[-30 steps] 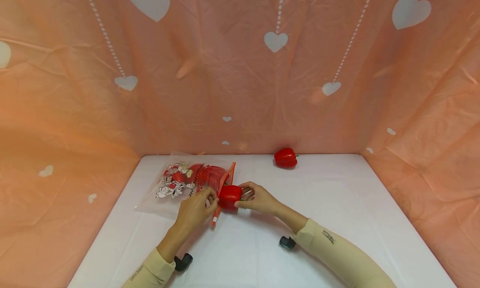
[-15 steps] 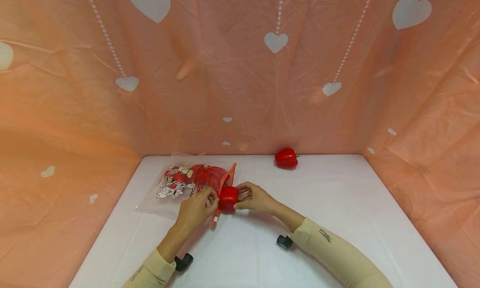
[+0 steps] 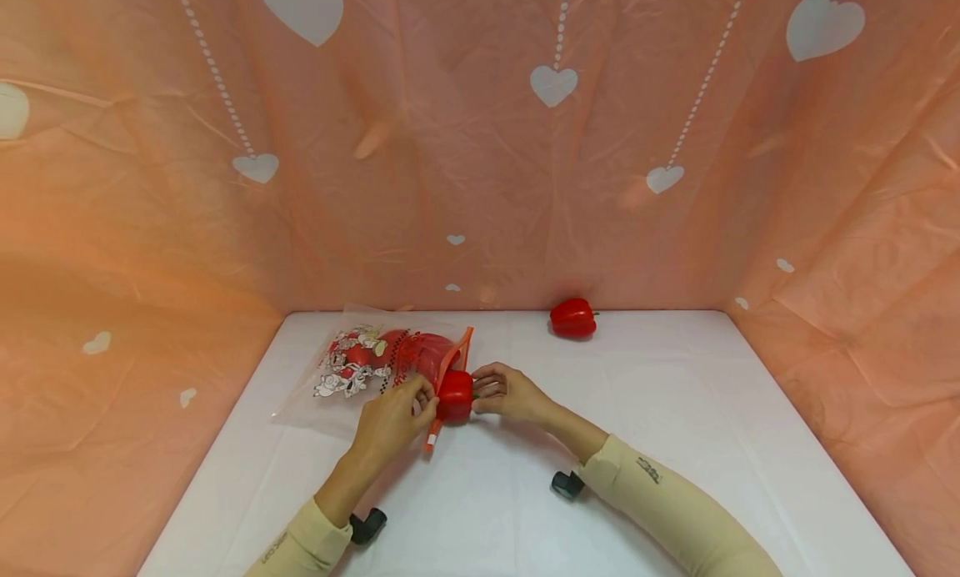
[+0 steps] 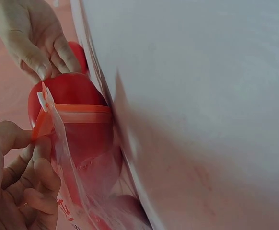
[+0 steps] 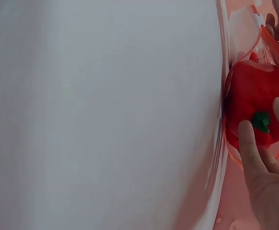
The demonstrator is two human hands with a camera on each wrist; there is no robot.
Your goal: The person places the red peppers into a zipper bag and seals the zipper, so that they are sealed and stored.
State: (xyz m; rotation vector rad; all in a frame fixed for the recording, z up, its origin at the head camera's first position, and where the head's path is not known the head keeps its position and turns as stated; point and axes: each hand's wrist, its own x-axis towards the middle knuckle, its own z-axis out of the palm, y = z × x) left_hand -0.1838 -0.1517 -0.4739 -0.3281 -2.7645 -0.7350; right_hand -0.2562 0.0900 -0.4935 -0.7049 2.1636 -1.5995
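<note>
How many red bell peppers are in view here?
At least 3: one at the zip bag's mouth, pushed by the right hand; one already inside; one by the back curtain. The bag's print may hide more.

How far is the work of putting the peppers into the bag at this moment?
Done: the bag already shows red peppers inside. In hand: the left hand pinches the bag's orange zip edge open, while the right hand pushes a pepper into the mouth; it is only partly in. Left: one more pepper lies at the back of the table, and the bag is unsealed.
</note>
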